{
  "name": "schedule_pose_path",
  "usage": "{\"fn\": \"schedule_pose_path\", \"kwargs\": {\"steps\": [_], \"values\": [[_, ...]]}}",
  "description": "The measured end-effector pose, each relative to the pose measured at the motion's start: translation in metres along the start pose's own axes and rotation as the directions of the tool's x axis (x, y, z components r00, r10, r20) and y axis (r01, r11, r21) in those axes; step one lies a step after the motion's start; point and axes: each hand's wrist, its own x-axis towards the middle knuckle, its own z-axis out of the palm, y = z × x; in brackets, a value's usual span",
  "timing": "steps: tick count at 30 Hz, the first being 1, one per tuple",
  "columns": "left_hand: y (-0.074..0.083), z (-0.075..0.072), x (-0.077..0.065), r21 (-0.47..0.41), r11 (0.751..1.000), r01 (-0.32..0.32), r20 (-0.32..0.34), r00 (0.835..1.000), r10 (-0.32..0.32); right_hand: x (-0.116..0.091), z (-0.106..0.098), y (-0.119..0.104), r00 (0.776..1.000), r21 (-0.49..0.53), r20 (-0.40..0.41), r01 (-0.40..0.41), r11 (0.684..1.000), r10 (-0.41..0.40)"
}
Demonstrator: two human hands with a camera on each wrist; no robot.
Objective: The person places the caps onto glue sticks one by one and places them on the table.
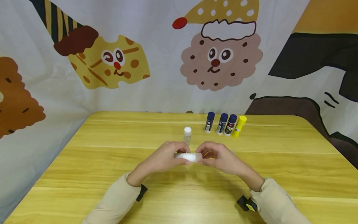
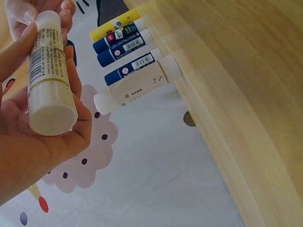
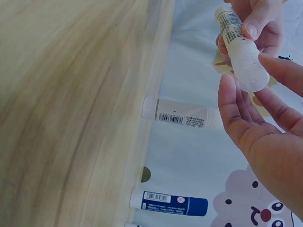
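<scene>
A white glue stick [image 1: 189, 157] lies level between both hands, just above the table. My left hand [image 1: 167, 157] grips its barrel, fingers curled beneath and around it in the left wrist view. At the other end, my right hand [image 1: 223, 158] pinches the translucent cap [image 3: 251, 73] between thumb and fingers. Printed text and a barcode [image 2: 37, 68] show on the held stick's label. Right behind the hands, a second white glue stick [image 1: 187, 135] stands upright on the table, its lower part partly hidden by the left fingers in the head view.
Three blue-capped glue sticks [image 1: 209, 122] and a yellow glue stick [image 1: 239, 126] stand upright toward the table's back right. A cloth [image 1: 165, 62] printed with cartoon food hangs behind the wooden table [image 1: 117, 133]. Dark wrist mounts [image 1: 246, 203] sit below the sleeves.
</scene>
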Motion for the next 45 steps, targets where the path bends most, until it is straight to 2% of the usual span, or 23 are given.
{"fn": "schedule_pose_path", "kwargs": {"steps": [31,45], "values": [[0.0042,-0.0002,0.0007,-0.004,1.000,-0.004,-0.018,1.000,0.004,-0.0020,0.0013,0.0009,0.998,0.056,-0.026,0.055,0.997,-0.053],[0.0031,0.0009,0.0012,-0.044,0.999,-0.026,-0.019,1.000,0.025,-0.0022,0.0016,-0.0008,0.996,0.057,-0.046,0.074,0.996,-0.071]]}}
